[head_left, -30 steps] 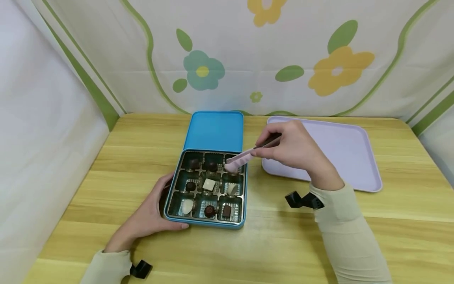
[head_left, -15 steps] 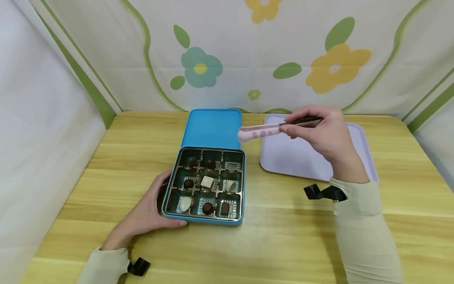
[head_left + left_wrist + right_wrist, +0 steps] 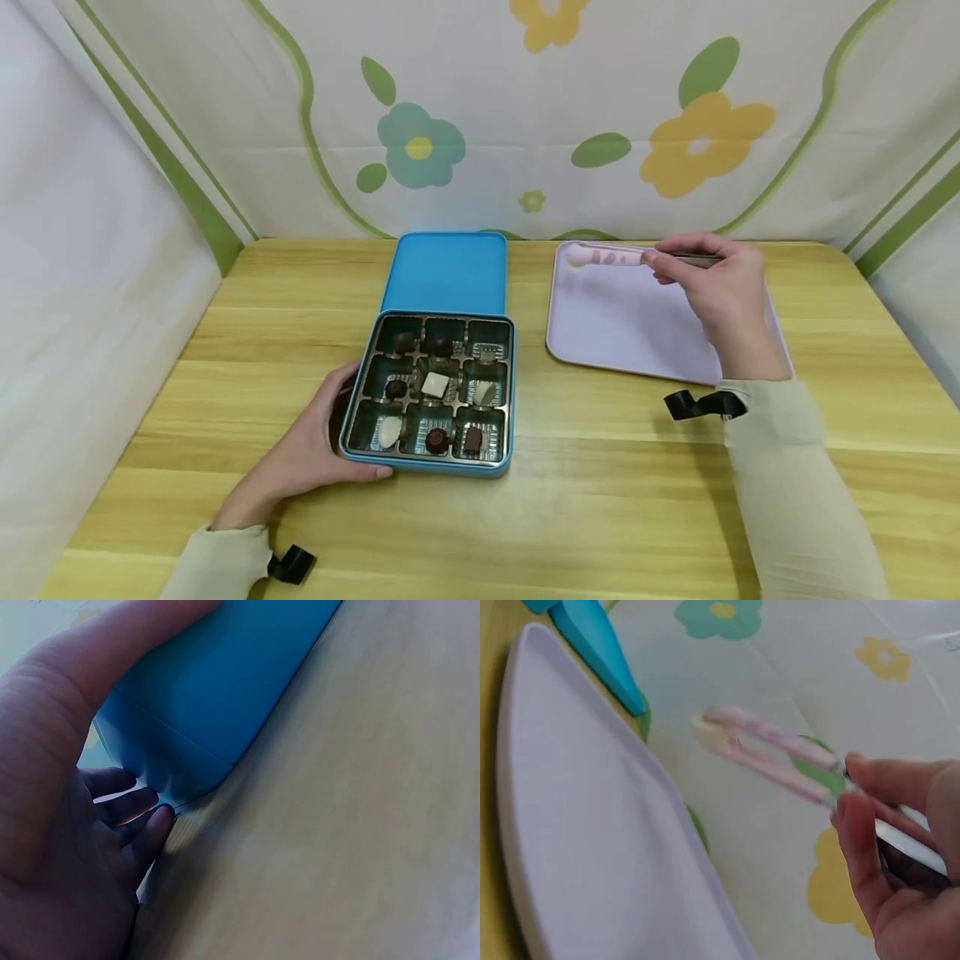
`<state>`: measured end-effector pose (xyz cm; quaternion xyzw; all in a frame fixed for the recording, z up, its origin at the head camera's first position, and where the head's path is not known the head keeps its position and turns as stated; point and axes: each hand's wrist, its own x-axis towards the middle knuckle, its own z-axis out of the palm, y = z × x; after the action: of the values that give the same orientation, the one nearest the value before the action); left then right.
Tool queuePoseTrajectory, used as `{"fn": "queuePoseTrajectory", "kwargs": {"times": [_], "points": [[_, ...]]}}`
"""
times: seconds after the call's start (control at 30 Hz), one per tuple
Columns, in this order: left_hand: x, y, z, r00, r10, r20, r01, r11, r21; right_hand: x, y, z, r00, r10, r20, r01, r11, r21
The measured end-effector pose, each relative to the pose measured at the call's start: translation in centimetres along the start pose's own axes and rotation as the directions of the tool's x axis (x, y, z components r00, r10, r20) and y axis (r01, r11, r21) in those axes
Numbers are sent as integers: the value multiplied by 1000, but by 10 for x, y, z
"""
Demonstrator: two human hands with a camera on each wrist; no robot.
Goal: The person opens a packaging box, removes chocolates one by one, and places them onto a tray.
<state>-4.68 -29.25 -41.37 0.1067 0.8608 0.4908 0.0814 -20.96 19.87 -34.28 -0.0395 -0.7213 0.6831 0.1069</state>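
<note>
A blue chocolate tin point(image 3: 427, 469) lies with its lid point(image 3: 447, 271) folded back. Eight of its compartments, several of them dark and several pale, hold one chocolate each. My left hand point(image 3: 303, 446) holds the tin's near left corner, thumb along the front wall and fingers on the left side. In the left wrist view the fingertips point(image 3: 139, 799) touch the tin's blue wall point(image 3: 202, 690). With thumb and fingers my right hand point(image 3: 723, 292) pinches pink-tipped tongs point(image 3: 780, 742). Their tips clasp a small cream-coloured chocolate point(image 3: 711, 733) above the far left corner of the lilac tray point(image 3: 630, 325).
The wooden table point(image 3: 600, 500) runs back to a flower-printed curtain point(image 3: 517, 108). Another white curtain point(image 3: 82, 275) hangs along the left side. The tray stands to the right of the tin, a strip of table between them.
My right hand has lifted the tongs out of the tin's far right compartment and carried them rightward to above the tray. The left hand stays on the tin.
</note>
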Motion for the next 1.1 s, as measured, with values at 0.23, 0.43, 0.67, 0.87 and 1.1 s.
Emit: {"fn": "queuePoseTrajectory", "kwargs": {"times": [0.23,0.43,0.67,0.87,1.1], "points": [[-1,1,-1,1000,4,-6,-4,1000,-3,7,18,6,983,135,-126,-137,990,-11],[-1,4,0,1000,-7,-3,7,1000,12,9,28,11,973,188,-133,-200,976,-83],[-1,6,0,1000,-11,-1,11,1000,5,9,29,10,966,197,-165,-210,975,-68],[-1,5,1,1000,-3,2,3,1000,-7,8,28,8,964,198,-179,-211,976,-57],[-1,6,2,1000,-8,-1,8,1000,2,8,27,4,961,193,-199,-207,977,-48]]}}
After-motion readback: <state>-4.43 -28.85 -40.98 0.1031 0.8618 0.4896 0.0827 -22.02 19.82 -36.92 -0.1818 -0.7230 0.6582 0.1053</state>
